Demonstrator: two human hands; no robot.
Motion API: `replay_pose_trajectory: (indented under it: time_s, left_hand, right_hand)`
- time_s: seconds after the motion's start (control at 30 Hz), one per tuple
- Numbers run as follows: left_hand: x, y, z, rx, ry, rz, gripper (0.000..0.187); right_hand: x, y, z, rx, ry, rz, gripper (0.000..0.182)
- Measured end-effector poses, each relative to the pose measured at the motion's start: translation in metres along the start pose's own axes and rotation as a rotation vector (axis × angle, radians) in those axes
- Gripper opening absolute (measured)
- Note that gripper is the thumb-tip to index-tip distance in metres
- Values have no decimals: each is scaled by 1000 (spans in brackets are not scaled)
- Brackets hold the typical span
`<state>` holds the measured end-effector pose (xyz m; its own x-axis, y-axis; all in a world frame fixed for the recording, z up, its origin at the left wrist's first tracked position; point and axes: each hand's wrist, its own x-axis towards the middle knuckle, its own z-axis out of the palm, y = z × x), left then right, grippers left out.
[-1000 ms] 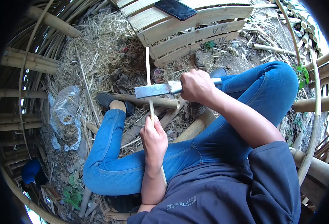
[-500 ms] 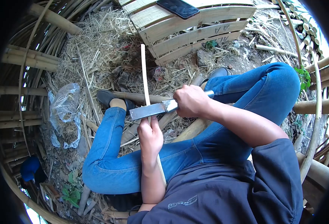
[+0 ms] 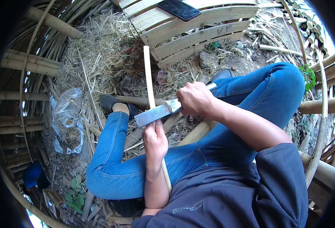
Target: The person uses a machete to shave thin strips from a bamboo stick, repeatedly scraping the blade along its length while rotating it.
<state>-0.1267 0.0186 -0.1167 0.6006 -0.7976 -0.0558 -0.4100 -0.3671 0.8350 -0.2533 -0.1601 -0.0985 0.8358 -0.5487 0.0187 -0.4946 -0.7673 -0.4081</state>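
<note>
Clamping a pale stick (image 3: 149,76) in your left hand (image 3: 155,140), you're gripping a blade (image 3: 152,115) by its handle (image 3: 212,86) in your right hand (image 3: 195,99) | stick is passing under blade, beside your forearm (image 3: 155,186) | likely handling light, stiff; best held below blade

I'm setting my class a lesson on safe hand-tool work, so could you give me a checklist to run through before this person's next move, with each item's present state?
1. Left grip closed around the pale stick: ok.
2. Right grip closed around the handle of the knife: ok.
3. Knife crossing the stick just beyond the left grip: ok.
4. Left thumb well clear of the knife: not ok, its tip is right beside it.
5. Knife's sharp side facing away from the left grip: cannot tell.
6. Phone out of the way: ok, it lies on the slatted crate, apart from both grips.
</note>
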Motion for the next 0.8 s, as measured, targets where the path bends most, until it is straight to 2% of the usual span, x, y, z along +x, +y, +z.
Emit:
replay_pose_trajectory:
  time_s: [0.17,0.2,0.4,0.5,0.63,0.7,0.8]
  left_hand:
    - [-4,6,-9,-30,-20,-36,31]
    - [-6,1,-7,-57,-36,-23,29]
    - [-3,6,-8,-55,-12,-13,32]
    - [-1,8,-9,-66,9,-35,33]
    - [3,9,-12,7,2,-78,25]
    - [5,1,-9,-30,56,25,19]
    - [3,0,-8,-82,67,51,17]
  right_hand:
    - [7,12,1,30,53,97,16]
    - [9,20,-4,24,128,127,15]
    - [14,22,-7,-12,67,133,15]
    - [13,23,-7,3,139,89,14]
    - [5,3,-8,43,40,40,14]
    - [-1,-6,-5,43,-24,-5,15]
    - [-3,-8,3,44,-46,-35,17]
